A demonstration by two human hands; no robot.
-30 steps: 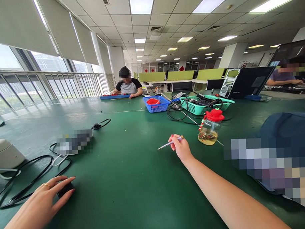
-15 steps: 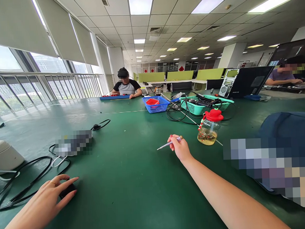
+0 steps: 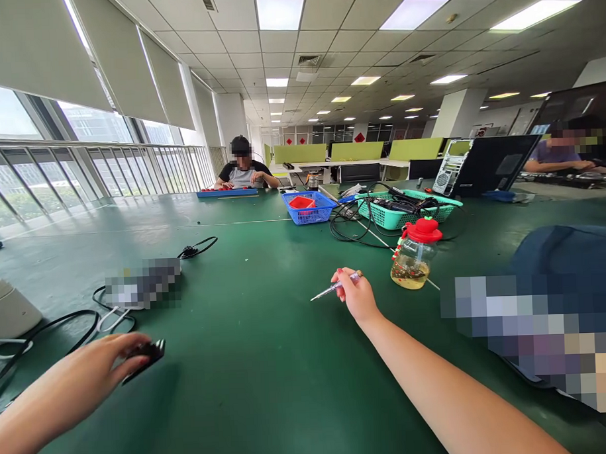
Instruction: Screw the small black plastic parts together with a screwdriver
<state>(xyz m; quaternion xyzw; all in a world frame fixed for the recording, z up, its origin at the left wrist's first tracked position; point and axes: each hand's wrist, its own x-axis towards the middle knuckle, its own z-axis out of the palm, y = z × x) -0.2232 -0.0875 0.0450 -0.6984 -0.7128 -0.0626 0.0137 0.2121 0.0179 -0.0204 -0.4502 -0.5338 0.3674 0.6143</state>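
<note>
In the head view, my left hand (image 3: pixel 106 360) grips a small black object (image 3: pixel 151 357) by its sides, tilted and raised off the green table. It has a flat underside and a shiny right end; the fingers cover much of it, and I cannot make out its kind. My right hand (image 3: pixel 356 295) is closed round the clear handle of a slim screwdriver (image 3: pixel 326 292), likely a voltage tester. Its thin metal shaft points left and slightly down, apart from the other hand. Right of this hand stands a glass bottle (image 3: pixel 411 266) with a red lid and yellowish liquid.
A green basket (image 3: pixel 389 217) holds black cables, beside a blue basket (image 3: pixel 310 215) with a red tray. At left lie a blurred-out device (image 3: pixel 143 283) with cords and a white appliance (image 3: pixel 10 309). A dark blue bag (image 3: pixel 567 251) sits right. A person (image 3: pixel 244 169) sits opposite.
My left hand has closed on the black object and lifted it off the table, tilting it. My right hand with the screwdriver has hardly moved. The person opposite has raised a hand.
</note>
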